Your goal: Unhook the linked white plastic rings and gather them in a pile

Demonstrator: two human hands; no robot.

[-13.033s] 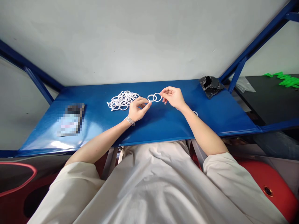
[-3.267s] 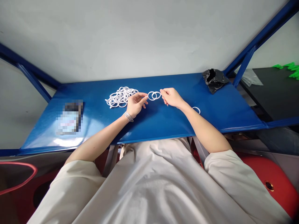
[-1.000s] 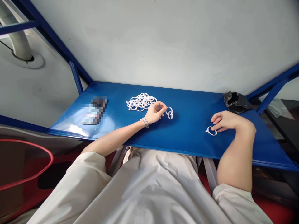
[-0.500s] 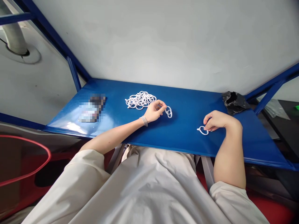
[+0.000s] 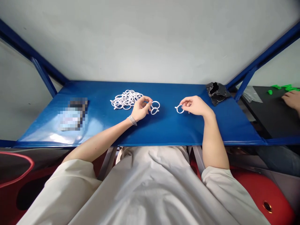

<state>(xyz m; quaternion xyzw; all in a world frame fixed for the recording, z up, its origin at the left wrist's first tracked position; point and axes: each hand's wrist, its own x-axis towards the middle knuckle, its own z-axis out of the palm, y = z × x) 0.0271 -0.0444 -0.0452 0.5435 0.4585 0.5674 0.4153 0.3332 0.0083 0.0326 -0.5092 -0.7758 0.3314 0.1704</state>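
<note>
Between thumb and forefinger, my left hand (image 5: 141,108) pinches white plastic rings (image 5: 155,105). Two of them show linked together, the smaller-looking one hanging below the other. My right hand (image 5: 194,105) grips a single white ring (image 5: 179,108) by its right side; a small tab sticks out at the ring's upper left. A gap of blue table lies between the rings in the two hands. Just behind and left of my left hand is a tangled heap of white rings (image 5: 126,99), partly covered by the fingers.
A torn black plastic bag (image 5: 217,92) lies at the table's back right. On the left of the blue table (image 5: 164,131) is a pixelated flat object (image 5: 73,115). Another person's hand (image 5: 292,99) rests near green pieces (image 5: 287,87) on a dark table at far right.
My right hand has moved left and away from me with its ring, nearer to my left hand. The view has turned rightward, bringing the other person's hand into sight.
</note>
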